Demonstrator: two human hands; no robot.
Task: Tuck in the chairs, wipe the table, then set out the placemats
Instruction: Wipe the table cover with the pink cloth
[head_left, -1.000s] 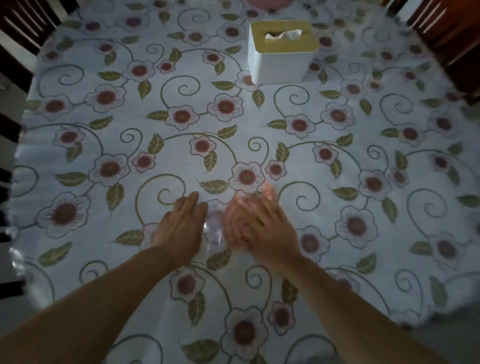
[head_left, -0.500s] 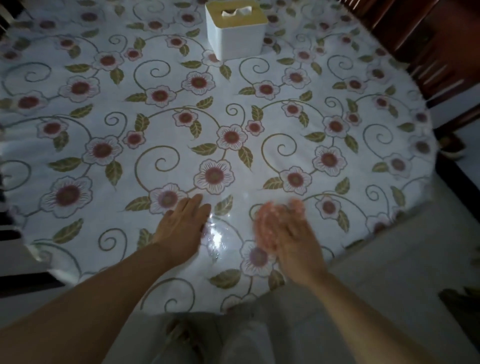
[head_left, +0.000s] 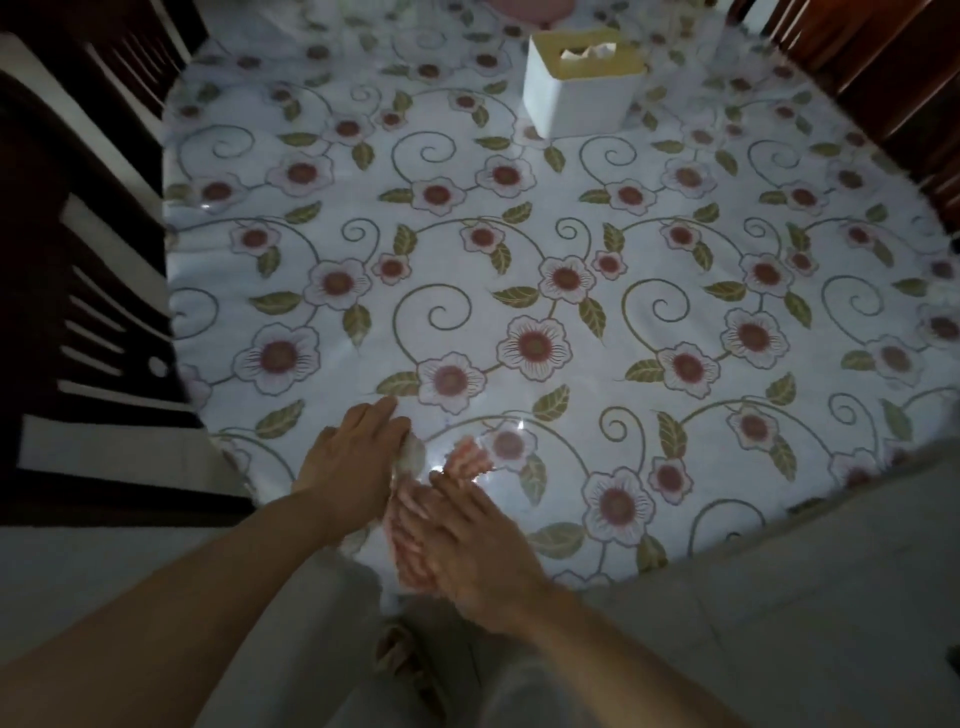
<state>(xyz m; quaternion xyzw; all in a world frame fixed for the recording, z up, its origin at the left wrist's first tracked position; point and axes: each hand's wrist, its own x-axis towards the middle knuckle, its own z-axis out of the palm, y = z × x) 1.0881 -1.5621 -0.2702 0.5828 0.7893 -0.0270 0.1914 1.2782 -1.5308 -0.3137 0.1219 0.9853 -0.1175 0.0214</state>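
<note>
A pink ridged cloth (head_left: 415, 525) is pressed flat under the open-fingered right hand (head_left: 483, 551) for wiping, while the flowered plastic-covered table (head_left: 571, 322) is steadied, probably, by the flat, open left hand (head_left: 353, 457).

My pink ribbed cloth (head_left: 415, 530) lies on the white tablecloth (head_left: 519, 249) printed with maroon-centred flowers, olive leaves and green scrolls. The white tissue box (head_left: 576, 98) has a tan lid; the slatted chairs (head_left: 78, 260) are dark brown.

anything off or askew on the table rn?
Nothing stands out. Floral tablecloth lies flat, tissue box upright at the far side. Pink cloth sits under the right hand at the near edge; left hand beside it.
</note>
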